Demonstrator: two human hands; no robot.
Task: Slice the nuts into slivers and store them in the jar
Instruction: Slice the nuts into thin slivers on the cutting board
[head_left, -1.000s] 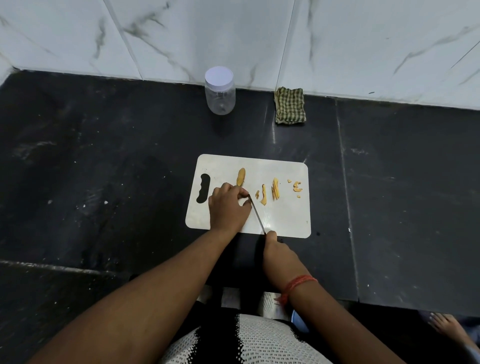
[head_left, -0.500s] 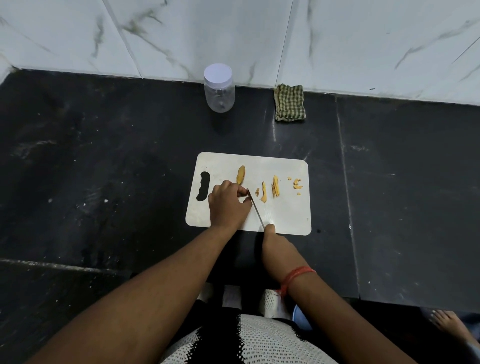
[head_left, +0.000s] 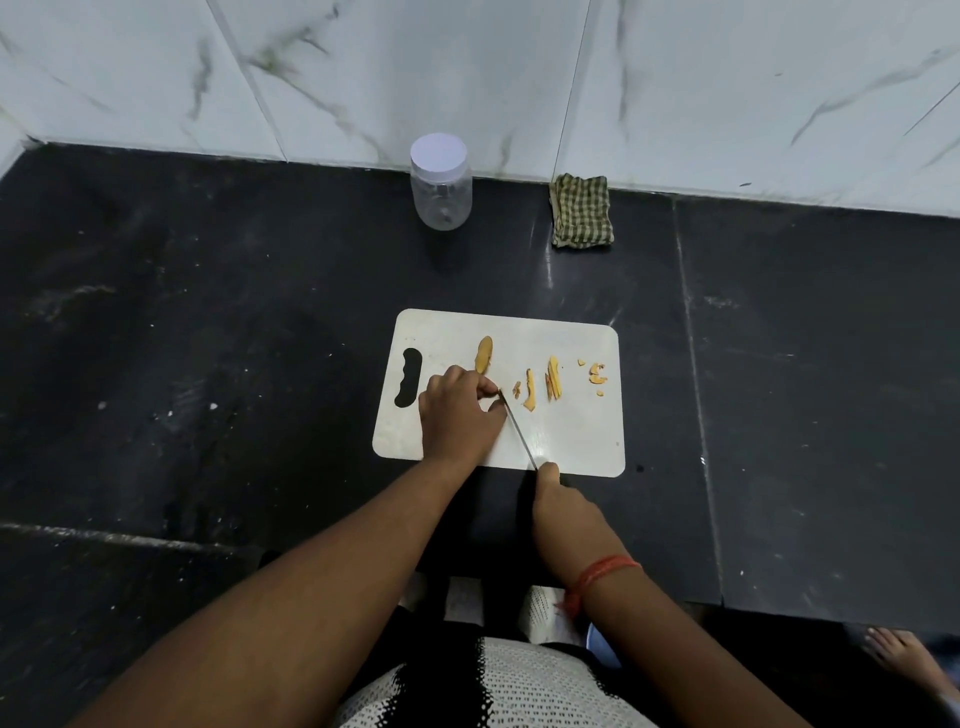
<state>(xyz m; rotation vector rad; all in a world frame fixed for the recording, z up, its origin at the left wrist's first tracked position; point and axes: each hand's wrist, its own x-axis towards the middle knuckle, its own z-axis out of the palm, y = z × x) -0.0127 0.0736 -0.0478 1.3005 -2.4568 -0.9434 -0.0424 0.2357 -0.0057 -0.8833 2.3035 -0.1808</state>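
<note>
A white cutting board (head_left: 571, 436) lies on the black counter. On it my left hand (head_left: 457, 415) curls its fingers over a nut piece that is hidden beneath them. My right hand (head_left: 563, 506) grips a knife (head_left: 517, 428) by the handle at the board's near edge, its thin blade tip meeting my left fingertips. A whole nut half (head_left: 484, 354) lies just beyond my left hand. Several yellow slivers (head_left: 551, 383) and crumbs (head_left: 597, 375) lie to the right. A clear jar (head_left: 441, 182) with a white lid stands closed by the wall.
A folded green checked cloth (head_left: 582, 212) lies by the marble wall, right of the jar. The black counter (head_left: 208, 338) stretches wide on both sides of the board. Someone's bare foot (head_left: 901, 652) shows at the lower right, below the counter edge.
The knife blade has shifted slightly back and forth against my left fingertips. Both hands stay in the same place on the board.
</note>
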